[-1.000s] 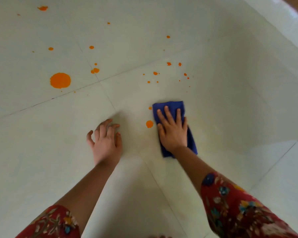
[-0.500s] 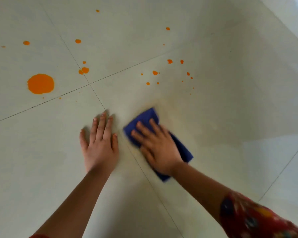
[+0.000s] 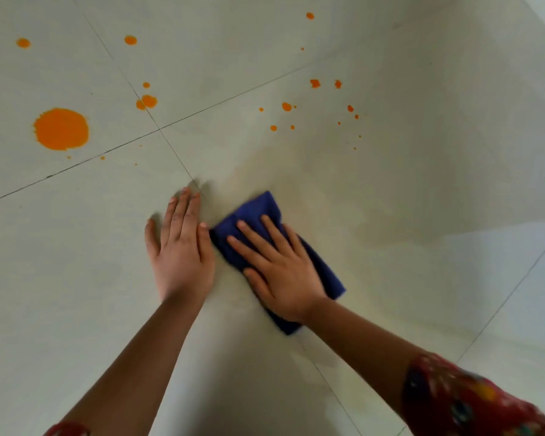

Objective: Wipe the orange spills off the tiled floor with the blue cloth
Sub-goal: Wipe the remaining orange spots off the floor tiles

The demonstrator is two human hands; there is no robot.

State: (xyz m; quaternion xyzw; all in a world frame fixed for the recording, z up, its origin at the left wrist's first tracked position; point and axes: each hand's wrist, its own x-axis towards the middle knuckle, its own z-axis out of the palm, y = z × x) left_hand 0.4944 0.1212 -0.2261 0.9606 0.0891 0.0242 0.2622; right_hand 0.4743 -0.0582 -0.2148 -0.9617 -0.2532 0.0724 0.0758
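Head view: the right hand (image 3: pixel 283 272) presses the folded dark-blue cloth (image 3: pixel 258 212) flat, fingers straight and spread, on the pale tiled floor (image 3: pixel 422 184). Just beside it, the left hand (image 3: pixel 180 253) rests flat, gripping nothing. Orange spills (image 3: pixel 61 129) lie well beyond.

Both forearms are bare. The right sleeve (image 3: pixel 472 401), at five o'clock, is red with a multicoloured floral print; a sliver of red left sleeve (image 3: pixel 66 429) shows at seven o'clock.
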